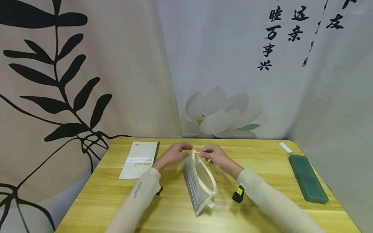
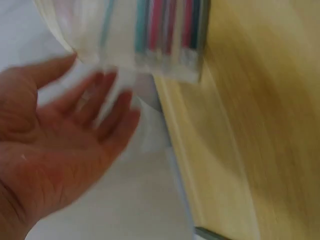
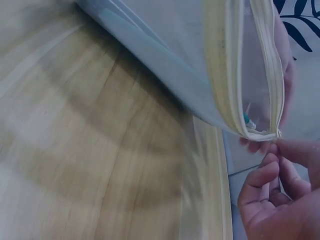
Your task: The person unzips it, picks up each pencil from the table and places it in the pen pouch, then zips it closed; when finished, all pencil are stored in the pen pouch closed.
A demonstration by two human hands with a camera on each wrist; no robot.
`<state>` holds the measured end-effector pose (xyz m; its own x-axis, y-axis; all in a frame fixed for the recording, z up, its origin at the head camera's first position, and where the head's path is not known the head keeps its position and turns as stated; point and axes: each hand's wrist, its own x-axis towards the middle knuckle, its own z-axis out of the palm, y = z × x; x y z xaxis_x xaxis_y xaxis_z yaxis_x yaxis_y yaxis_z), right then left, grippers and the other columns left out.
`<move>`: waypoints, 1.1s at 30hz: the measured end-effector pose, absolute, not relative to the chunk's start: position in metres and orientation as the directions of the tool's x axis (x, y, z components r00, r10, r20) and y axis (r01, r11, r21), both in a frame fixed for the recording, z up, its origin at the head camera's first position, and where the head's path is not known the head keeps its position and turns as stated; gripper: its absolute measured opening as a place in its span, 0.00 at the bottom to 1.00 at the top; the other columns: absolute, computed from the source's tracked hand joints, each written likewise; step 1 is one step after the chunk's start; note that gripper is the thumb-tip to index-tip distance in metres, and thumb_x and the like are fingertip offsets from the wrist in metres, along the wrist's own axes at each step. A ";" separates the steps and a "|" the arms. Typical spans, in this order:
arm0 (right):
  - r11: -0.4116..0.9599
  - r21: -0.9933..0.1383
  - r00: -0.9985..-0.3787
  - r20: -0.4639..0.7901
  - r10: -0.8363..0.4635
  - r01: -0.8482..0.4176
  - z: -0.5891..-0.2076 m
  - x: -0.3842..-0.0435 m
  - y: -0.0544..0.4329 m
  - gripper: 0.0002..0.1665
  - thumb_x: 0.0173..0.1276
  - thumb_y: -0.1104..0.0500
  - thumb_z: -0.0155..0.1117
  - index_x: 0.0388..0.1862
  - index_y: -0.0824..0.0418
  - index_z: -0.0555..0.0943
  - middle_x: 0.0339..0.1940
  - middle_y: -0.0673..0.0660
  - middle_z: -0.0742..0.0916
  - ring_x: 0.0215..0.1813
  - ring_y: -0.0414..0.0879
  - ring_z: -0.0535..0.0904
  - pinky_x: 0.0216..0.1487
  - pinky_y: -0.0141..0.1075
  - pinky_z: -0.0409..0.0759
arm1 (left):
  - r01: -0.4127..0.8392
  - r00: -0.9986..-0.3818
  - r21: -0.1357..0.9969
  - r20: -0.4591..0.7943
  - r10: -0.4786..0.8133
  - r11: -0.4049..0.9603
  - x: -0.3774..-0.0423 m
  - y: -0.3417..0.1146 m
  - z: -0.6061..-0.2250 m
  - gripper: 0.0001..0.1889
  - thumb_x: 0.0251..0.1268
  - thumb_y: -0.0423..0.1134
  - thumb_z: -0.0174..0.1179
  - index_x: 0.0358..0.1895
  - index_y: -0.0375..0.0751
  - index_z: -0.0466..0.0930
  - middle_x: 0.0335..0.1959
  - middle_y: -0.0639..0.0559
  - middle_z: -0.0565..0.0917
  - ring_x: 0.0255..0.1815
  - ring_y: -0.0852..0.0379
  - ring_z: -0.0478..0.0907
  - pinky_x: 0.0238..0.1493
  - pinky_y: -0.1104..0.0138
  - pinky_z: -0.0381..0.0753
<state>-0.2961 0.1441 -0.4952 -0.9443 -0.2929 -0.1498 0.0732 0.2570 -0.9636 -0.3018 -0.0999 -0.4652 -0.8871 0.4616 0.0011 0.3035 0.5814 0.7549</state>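
A translucent zip pouch with a cream zipper stands tilted on the table, its mouth gaping. Several coloured sticks, pen-like in shape, show through its side in the left wrist view. At the pouch's far end, my right hand pinches the zipper's end between thumb and forefinger, the other fingers curled in. My left hand is at the same end, on the left. Its thumb tip meets the pouch's edge, while the fingers are loosely bent and spread. Part of that hand is hidden behind the pouch in the right wrist view.
A white notebook marked "Gambit" lies left of my left hand. Toward the table's right edge are a dark green case and a small white block. Printed cloth walls stand behind the wooden table.
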 end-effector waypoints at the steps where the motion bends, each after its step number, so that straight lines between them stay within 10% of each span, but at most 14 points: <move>1: 0.253 -0.965 -0.945 -0.150 -0.291 0.075 -0.494 -0.297 0.144 0.13 0.77 0.54 0.67 0.50 0.63 0.88 0.37 0.50 0.86 0.38 0.44 0.76 0.31 0.33 0.77 | 0.307 -0.868 0.762 -0.021 0.496 0.570 -0.308 -0.100 -0.466 0.19 0.81 0.41 0.58 0.68 0.39 0.80 0.67 0.43 0.84 0.70 0.42 0.79 0.74 0.45 0.80; 11: 0.295 -0.950 -0.926 -0.197 -0.323 0.099 -0.483 -0.302 0.150 0.13 0.76 0.55 0.63 0.36 0.64 0.81 0.23 0.50 0.75 0.24 0.41 0.68 0.24 0.31 0.64 | 0.209 -0.807 0.860 -0.117 0.579 0.466 -0.340 -0.098 -0.478 0.09 0.74 0.42 0.66 0.49 0.42 0.87 0.44 0.51 0.89 0.45 0.58 0.84 0.61 0.52 0.89; 25: 0.433 -0.899 -0.833 -0.291 -0.472 0.068 -0.446 -0.307 0.158 0.17 0.74 0.56 0.55 0.23 0.56 0.70 0.16 0.46 0.65 0.18 0.40 0.56 0.18 0.29 0.51 | 0.061 -0.787 0.926 -0.184 0.588 0.372 -0.345 -0.104 -0.471 0.10 0.75 0.45 0.66 0.50 0.44 0.85 0.45 0.55 0.87 0.48 0.57 0.84 0.56 0.62 0.90; 33: 0.538 -0.841 -0.781 -0.372 -0.502 0.055 -0.441 -0.307 0.191 0.17 0.71 0.57 0.57 0.21 0.55 0.68 0.17 0.48 0.67 0.20 0.41 0.57 0.19 0.30 0.52 | -0.064 -0.898 0.963 -0.170 0.406 0.263 -0.355 -0.141 -0.477 0.09 0.77 0.42 0.64 0.49 0.42 0.82 0.47 0.54 0.85 0.51 0.56 0.84 0.64 0.57 0.86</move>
<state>-0.3074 0.1907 -0.4410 -0.7811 -0.5017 -0.3718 0.0548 0.5380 -0.8412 -0.3545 -0.1408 -0.4773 -0.8981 0.4055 -0.1704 -0.0639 0.2630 0.9627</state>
